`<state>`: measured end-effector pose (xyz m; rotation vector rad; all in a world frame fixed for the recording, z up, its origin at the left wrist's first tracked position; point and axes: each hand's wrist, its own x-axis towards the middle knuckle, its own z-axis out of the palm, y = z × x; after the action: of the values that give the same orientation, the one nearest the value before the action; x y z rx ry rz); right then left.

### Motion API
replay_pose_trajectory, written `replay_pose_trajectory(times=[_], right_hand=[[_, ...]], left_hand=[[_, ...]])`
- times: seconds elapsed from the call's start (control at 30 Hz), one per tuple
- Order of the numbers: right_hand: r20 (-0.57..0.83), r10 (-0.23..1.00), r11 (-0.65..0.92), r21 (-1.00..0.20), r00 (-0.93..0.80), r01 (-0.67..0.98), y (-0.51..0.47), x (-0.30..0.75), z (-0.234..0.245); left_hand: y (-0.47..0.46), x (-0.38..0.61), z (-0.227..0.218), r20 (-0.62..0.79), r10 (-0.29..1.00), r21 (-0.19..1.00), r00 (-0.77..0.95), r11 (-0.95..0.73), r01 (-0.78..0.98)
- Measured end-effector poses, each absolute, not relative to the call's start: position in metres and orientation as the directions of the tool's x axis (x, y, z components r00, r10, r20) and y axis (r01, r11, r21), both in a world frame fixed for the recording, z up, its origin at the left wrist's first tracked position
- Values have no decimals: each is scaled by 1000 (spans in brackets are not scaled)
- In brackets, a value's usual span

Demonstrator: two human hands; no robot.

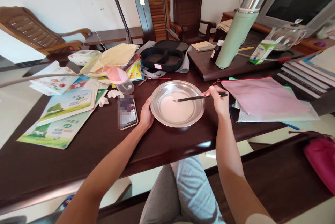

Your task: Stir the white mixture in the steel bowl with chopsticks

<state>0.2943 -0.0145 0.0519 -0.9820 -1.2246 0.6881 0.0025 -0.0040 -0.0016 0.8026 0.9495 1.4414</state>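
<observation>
A round metal basin [178, 123] sits on the dark table in front of me, with a smooth pale, pinkish-white mixture [175, 110] in it. My left hand [147, 115] grips the basin's left rim, the thumb at the edge and the other fingers largely hidden. From the right, my right hand [219, 97] holds a pair of black chopsticks [190, 97], its fingers closed round their thick end. The chopsticks slant left over the rim, and their tips reach the mixture near the basin's middle. Just left of my left hand lies a phone [134, 114], its screen partly blurred out.
A pink-capped clear bottle [125, 83], crumpled tissue and booklets [60, 126] lie at left. Behind the basin is an open black case [162, 58]. A tall green thermos [237, 37] stands on a raised board [201, 65]; a pink pouch [264, 93] lies right of my right hand.
</observation>
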Motion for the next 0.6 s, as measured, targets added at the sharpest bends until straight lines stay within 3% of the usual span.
replay_pose_trajectory(times=[0.1, 0.27, 0.47, 0.6], right_hand=[[424, 870, 430, -902, 251, 32, -15, 296, 52], [390, 921, 388, -917, 3, 92, -16, 290, 53], [434, 863, 445, -896, 259, 18, -15, 297, 50], [385, 922, 383, -923, 51, 46, -15, 292, 51]], left_hand=[[-5, 4, -1, -5, 996, 904, -88, -33, -426], [-7, 7, 1, 3, 999, 903, -47, -23, -429], [-6, 5, 1, -157, 987, 881, -33, 125, -456], [-4, 5, 1, -192, 979, 873, -63, 141, -466]])
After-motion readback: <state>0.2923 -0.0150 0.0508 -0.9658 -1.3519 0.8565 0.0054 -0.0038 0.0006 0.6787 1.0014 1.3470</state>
